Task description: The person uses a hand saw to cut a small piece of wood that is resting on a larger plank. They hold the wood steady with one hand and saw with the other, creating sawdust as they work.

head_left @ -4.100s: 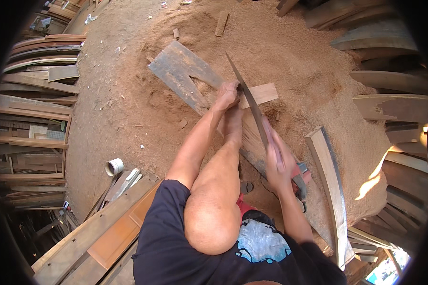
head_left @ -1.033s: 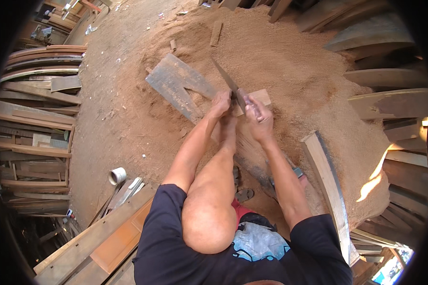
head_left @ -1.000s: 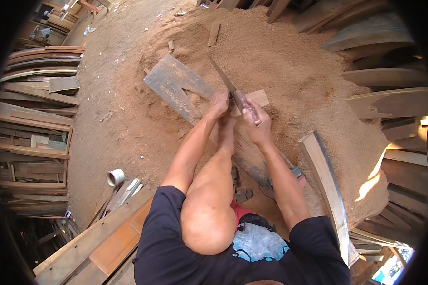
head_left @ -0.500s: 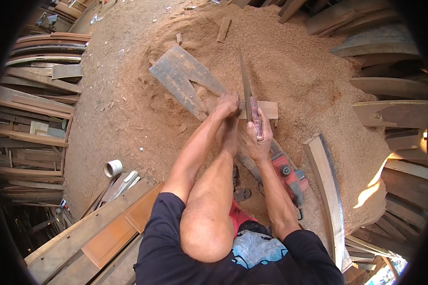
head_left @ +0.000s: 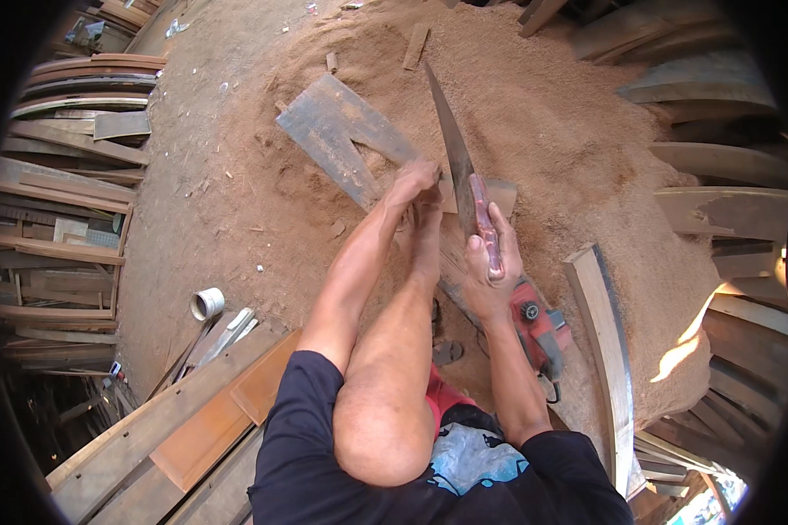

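My right hand (head_left: 492, 264) is closed around the reddish-brown handle of a handsaw (head_left: 453, 144), whose long tapering blade points away from me. The blade passes beside a short flat piece of wood (head_left: 499, 198). My left hand (head_left: 418, 182), fingers curled down, grips the left end of that piece, right by my bare foot (head_left: 425, 219). Its fingertips are hidden. Just beyond the left hand, a grey weathered board with a V-shaped notch (head_left: 324, 118) lies on the sawdust. Below my right hand sits a red and black power planer (head_left: 538, 328), partly covered by my forearm.
Sawdust (head_left: 569, 131) covers the ground. A curved timber (head_left: 602, 350) lies at my right. Planks (head_left: 201, 429) and a white cup (head_left: 207, 304) are at the lower left. Stacked wood lines the left side (head_left: 70, 184), and curved pieces (head_left: 727, 210) line the right.
My right hand has shifted slightly right and toward me. The saw has turned, showing more of its blade face. My left hand has stayed at the wood.
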The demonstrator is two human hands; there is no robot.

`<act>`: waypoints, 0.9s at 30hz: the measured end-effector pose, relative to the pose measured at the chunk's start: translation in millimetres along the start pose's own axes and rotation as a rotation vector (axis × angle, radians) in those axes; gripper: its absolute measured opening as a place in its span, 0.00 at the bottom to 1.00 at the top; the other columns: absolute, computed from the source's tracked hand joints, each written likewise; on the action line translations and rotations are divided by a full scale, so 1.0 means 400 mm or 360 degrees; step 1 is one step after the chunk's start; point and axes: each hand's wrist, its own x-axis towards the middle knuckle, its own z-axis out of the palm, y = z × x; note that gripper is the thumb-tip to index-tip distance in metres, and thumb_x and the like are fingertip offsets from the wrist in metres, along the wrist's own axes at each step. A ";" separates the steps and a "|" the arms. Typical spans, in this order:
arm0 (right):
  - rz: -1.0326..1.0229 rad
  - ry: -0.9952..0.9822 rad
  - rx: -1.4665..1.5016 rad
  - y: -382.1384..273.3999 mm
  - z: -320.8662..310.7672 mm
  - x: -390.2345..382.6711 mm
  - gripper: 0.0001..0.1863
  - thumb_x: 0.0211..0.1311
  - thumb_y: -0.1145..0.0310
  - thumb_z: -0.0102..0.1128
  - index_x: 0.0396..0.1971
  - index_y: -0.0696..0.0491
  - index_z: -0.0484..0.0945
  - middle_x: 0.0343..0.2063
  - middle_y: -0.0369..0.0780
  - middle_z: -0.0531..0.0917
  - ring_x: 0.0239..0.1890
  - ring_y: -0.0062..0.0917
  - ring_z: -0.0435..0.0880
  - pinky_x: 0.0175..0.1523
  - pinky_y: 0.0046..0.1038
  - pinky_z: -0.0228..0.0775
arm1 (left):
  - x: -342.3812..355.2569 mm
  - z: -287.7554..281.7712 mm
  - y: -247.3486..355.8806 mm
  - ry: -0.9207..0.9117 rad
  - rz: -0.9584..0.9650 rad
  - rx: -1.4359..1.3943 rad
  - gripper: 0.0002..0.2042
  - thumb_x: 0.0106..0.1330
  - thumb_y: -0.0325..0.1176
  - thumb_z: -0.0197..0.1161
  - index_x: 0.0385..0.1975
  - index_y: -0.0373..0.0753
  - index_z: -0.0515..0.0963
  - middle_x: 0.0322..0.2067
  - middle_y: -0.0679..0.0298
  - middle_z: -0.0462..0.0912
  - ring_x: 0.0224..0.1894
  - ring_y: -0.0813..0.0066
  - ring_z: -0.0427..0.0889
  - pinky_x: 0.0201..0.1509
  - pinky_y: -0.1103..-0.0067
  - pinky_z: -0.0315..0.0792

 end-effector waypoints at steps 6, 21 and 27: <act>-0.0228 0.0010 -0.0196 -0.096 -0.113 -0.013 0.30 0.70 0.64 0.65 0.65 0.65 0.70 0.58 0.50 0.80 0.57 0.32 0.81 0.62 0.32 0.72 | -0.057 -0.081 0.173 0.0217 -0.0125 -0.0069 0.09 0.67 0.35 0.53 0.39 0.37 0.74 0.42 0.40 0.75 0.45 0.36 0.77 0.46 0.51 0.71; 0.0210 -0.0075 -0.0120 -0.049 -0.209 -0.199 0.31 0.70 0.60 0.66 0.65 0.64 0.71 0.51 0.45 0.83 0.44 0.23 0.81 0.52 0.26 0.73 | -0.054 -0.085 0.095 0.0017 -0.0224 -0.0178 0.14 0.67 0.33 0.53 0.50 0.41 0.77 0.46 0.40 0.81 0.52 0.35 0.79 0.52 0.53 0.74; 0.0221 -0.0042 -0.0084 -0.057 -0.215 -0.244 0.31 0.70 0.59 0.66 0.65 0.62 0.72 0.39 0.39 0.83 0.32 0.18 0.77 0.40 0.23 0.72 | -0.054 -0.096 0.113 -0.0067 -0.0269 -0.0151 0.21 0.54 0.35 0.70 0.48 0.39 0.76 0.45 0.39 0.82 0.51 0.35 0.80 0.52 0.53 0.76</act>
